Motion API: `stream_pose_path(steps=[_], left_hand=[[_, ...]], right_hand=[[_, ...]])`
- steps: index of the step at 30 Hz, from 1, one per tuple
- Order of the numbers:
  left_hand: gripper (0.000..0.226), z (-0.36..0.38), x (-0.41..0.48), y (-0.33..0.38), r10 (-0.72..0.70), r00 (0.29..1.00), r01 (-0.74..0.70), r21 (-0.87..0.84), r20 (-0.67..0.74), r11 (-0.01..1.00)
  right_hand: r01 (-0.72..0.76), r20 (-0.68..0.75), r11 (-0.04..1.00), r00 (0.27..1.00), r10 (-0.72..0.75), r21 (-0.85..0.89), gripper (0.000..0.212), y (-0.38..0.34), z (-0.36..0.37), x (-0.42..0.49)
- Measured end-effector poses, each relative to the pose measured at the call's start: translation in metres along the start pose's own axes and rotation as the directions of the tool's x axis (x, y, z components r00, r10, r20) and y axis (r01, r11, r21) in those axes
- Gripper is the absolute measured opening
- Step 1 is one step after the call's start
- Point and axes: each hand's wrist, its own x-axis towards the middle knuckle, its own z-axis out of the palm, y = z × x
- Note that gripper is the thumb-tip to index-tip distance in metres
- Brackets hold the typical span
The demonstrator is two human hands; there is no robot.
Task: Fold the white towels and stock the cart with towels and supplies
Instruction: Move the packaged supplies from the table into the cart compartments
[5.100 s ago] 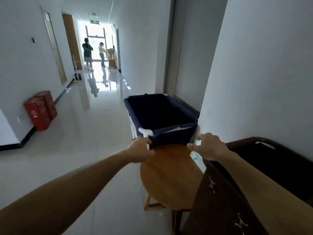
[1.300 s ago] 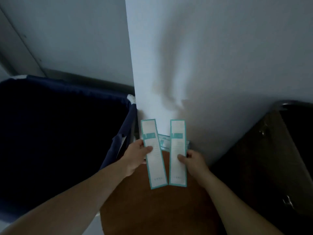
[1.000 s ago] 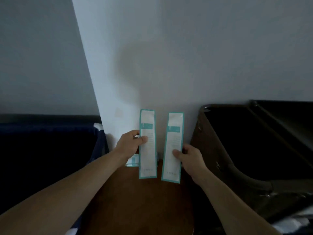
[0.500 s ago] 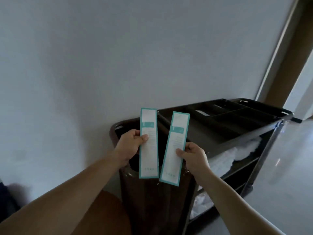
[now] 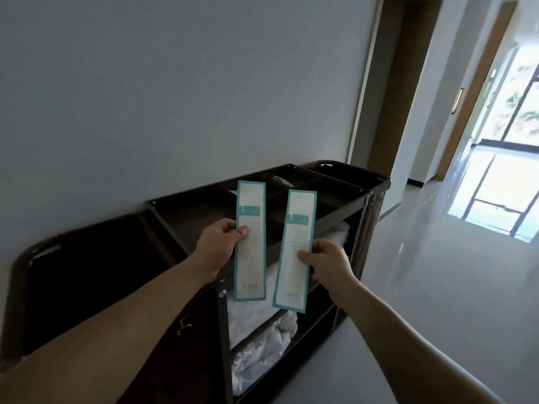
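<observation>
Pinching two packets (image 5: 252, 266) near cart (image 5: 198, 211)

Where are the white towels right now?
Head view, lower centre: the white towels lie in the cart, on open shelves beneath its top tray, right of the dark bag.

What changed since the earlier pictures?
The hands let go of the blue bin and each took a packet near the round table; the person turned right to the cart. Since then unchanged: the left hand pinches the left packet, the right hand the right packet.

Hotel corridor, housekeeping cart (image 5: 335, 196), doorways (image 5: 390, 83)
</observation>
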Motion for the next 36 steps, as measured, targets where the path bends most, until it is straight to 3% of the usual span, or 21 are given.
stream_pose_path(steps=[9, 15, 22, 24, 27, 30, 33, 36], left_hand=[[0.003, 0.034, 0.139, 0.015, 0.040, 0.999, -0.043, -0.089, -0.028, 0.995], [0.022, 0.041, 0.203, 0.002, 0.012, 1.000, -0.012, -0.025, -0.023, 1.000], [0.016, 0.035, 0.252, -0.018, -0.056, 0.979, 0.060, 0.015, -0.195, 0.998], [0.010, 0.038, 0.257, -0.020, -0.061, 0.966, 0.067, 0.014, -0.252, 0.998], [0.009, 0.048, 0.256, -0.023, -0.073, 0.931, 0.082, 0.011, -0.358, 0.997], [0.008, 0.061, 0.251, -0.020, -0.094, 0.880, 0.110, 0.007, -0.466, 0.994], [0.007, 0.073, 0.243, -0.014, -0.085, 0.821, 0.110, 0.010, -0.564, 0.994], [0.007, 0.083, 0.228, -0.016, -0.100, 0.779, 0.130, 0.004, -0.619, 0.991]], right_hand=[[0.033, -0.053, 0.996, 0.998, -0.038, -0.088, 0.009, -0.025, -0.013, 0.133], [0.076, -0.048, 0.978, 0.995, -0.087, -0.194, 0.014, -0.038, -0.003, 0.225], [0.140, 0.043, 0.942, 0.990, -0.134, -0.305, 0.007, -0.032, 0.005, 0.311], [0.159, 0.137, 0.905, 0.984, -0.113, -0.395, 0.007, -0.023, 0.008, 0.334], [0.190, 0.369, 0.822, 0.929, 0.026, -0.536, 0.011, -0.002, 0.017, 0.349], [0.172, 0.530, 0.833, 0.832, 0.163, -0.526, 0.013, 0.014, 0.025, 0.354], [0.175, 0.631, 0.840, 0.740, 0.232, -0.514, 0.013, 0.030, 0.030, 0.359], [0.180, 0.666, 0.832, 0.695, 0.270, -0.525, 0.019, 0.042, 0.033, 0.364]])
